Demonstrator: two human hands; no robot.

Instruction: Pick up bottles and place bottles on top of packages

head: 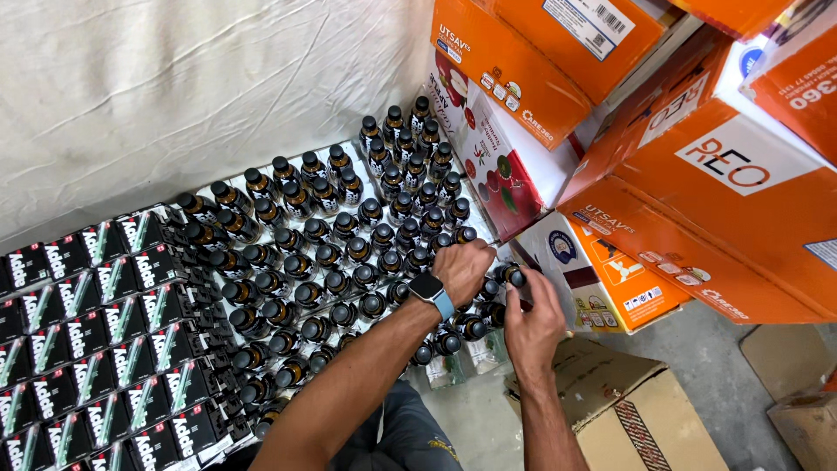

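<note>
Many small dark bottles with black caps (336, 253) stand packed in rows on the floor. My left hand (462, 269), with a smartwatch on a light blue band at the wrist, is closed over the caps of bottles at the right edge of the group. My right hand (532, 323) sits just right of it, its fingers gripping a dark bottle (508, 276) by the neck. Several more bottles (453, 336) stand below the hands, near my knee.
Small black and green cartons (96, 331) lie in rows at the left. A white cloth (174, 96) hangs behind. Orange cardboard boxes (724, 201) are stacked at the right, a red and white box (497, 166) behind the bottles, a brown carton (628, 410) at lower right.
</note>
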